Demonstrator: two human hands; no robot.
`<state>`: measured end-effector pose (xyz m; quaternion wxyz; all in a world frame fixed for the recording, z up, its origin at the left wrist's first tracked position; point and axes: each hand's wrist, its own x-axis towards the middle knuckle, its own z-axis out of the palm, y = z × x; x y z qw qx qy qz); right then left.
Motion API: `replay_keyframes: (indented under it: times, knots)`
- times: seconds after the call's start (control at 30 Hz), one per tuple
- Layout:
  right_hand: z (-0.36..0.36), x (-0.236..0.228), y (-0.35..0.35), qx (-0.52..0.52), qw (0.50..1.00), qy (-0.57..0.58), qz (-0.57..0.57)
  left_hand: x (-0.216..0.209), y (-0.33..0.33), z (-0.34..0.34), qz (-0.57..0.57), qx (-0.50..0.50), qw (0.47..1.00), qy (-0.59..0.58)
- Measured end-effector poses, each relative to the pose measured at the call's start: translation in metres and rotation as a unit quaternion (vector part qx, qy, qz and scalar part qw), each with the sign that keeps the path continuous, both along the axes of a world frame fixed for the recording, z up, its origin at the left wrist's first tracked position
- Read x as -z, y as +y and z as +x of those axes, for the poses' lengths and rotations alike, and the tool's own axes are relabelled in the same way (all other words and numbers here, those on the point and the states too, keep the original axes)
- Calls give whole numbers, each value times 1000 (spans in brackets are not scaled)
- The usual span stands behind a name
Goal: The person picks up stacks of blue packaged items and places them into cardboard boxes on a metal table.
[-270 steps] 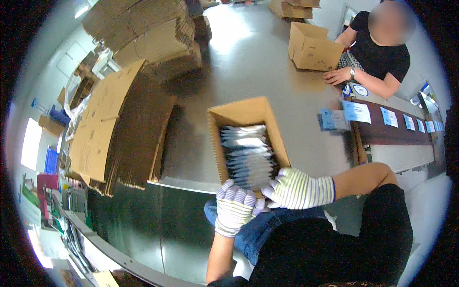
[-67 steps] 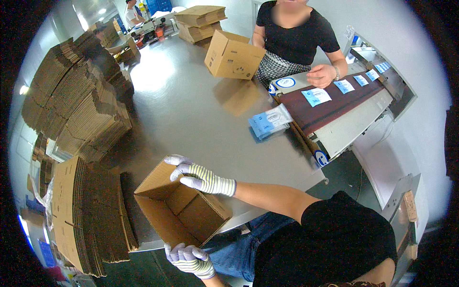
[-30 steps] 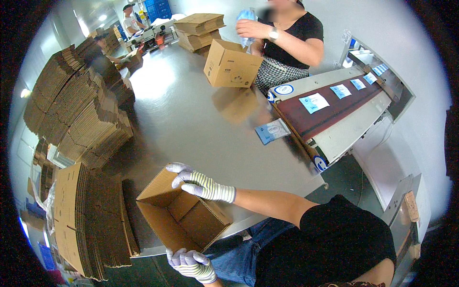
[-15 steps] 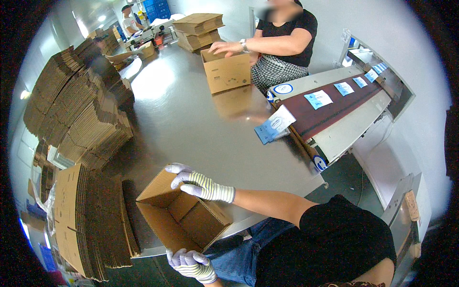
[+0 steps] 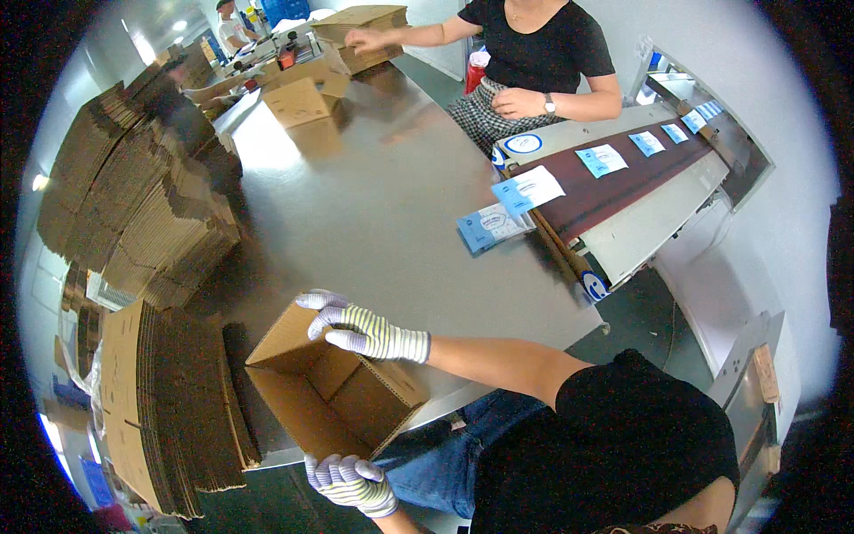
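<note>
An open cardboard box (image 5: 334, 392) is tilted at the table's near edge, its hollow inside facing up toward me. My right hand (image 5: 369, 331), in a striped glove, grips the far rim, with its fingers bent over the edge. At the box's near lower corner, my left hand (image 5: 351, 485), gloved the same way, has its fingers closed on the rim. The inside shows bare cardboard walls and bottom; the thumb side of the left hand is partly hidden.
Flattened cartons (image 5: 169, 400) stand left of the box, with taller stacks (image 5: 133, 196) behind. A conveyor (image 5: 623, 178) at right carries blue-and-white packets (image 5: 529, 189); another packet (image 5: 491, 229) lies on the metal table (image 5: 400, 231). Across stands a co-worker (image 5: 534, 53); a closed carton (image 5: 298, 102) sits farther off.
The co-worker's carton has moved away to the far left, and the co-worker's arm now reaches toward the far stack. Another packet has come off the belt over the first. My hands keep their grip.
</note>
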<state>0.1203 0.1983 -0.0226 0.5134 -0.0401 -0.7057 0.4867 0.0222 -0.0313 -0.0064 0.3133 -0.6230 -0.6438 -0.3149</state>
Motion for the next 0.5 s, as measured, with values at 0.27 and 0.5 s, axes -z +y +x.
replay_keyframes:
  times: [0.27,0.5]
  knots:
    - [35,18,-26,50,994,-73,-67,-6,-1,-6,5,-14,1000,19]
    - [128,36,25,147,936,-314,65,-1,1,-7,-9,-22,999,49]
